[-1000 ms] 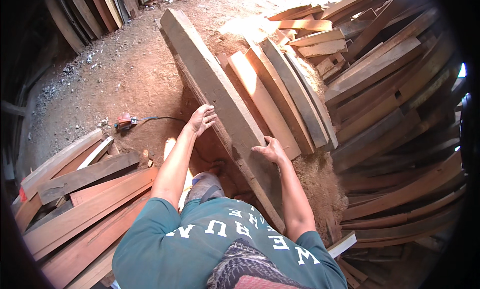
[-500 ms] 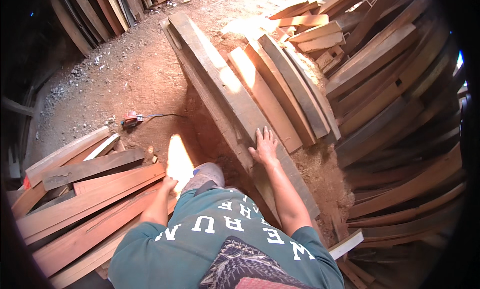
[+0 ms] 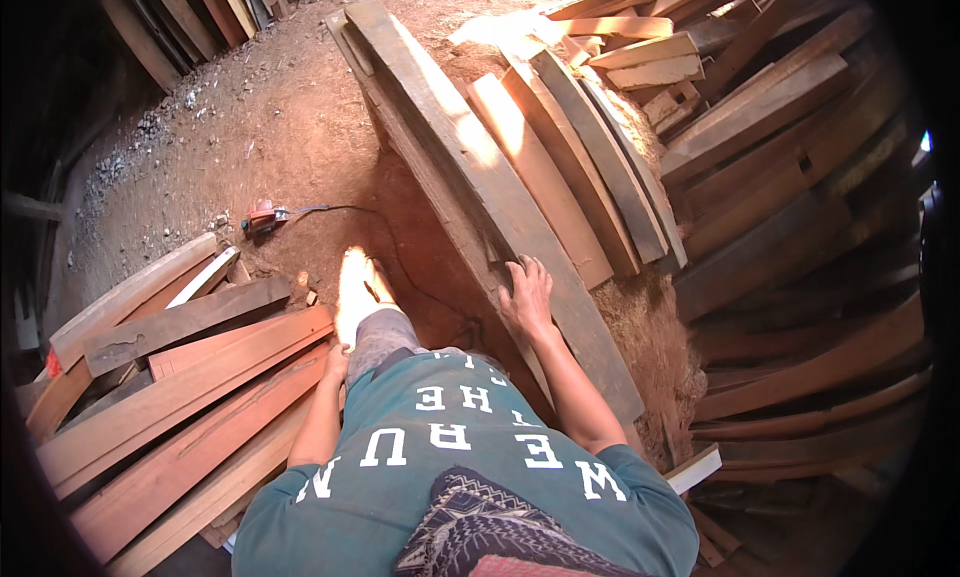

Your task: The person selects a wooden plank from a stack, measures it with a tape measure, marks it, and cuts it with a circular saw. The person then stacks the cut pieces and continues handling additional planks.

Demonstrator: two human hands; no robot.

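Observation:
My right hand [image 3: 530, 295] lies on a long, thick timber beam [image 3: 500, 187], its fingers apart and bent a little over the top face. The beam runs diagonally from the far middle toward my right side, beside another weathered timber. Low at my left thigh, my left hand [image 3: 337, 361] is curled closed next to the ends of reddish planks [image 3: 190, 387]. Whatever its fingers may hold is hidden. My foot [image 3: 358, 289] stands in a bright sun patch between the beam and the plank pile.
Several boards [image 3: 545, 177] lie just right of the beam, with sawdust [image 3: 650, 347] below them. A big timber stack [image 3: 770, 197] fills the right side. On the dirt floor [image 3: 250, 127] rests a red power tool [image 3: 265, 217] with a cable trailing toward my feet. Planks [image 3: 190, 17] lean far left.
My left leg has come forward into the sun patch, and the other foot has gone from sight. My left hand is closer to my thigh. My right hand stays on the beam.

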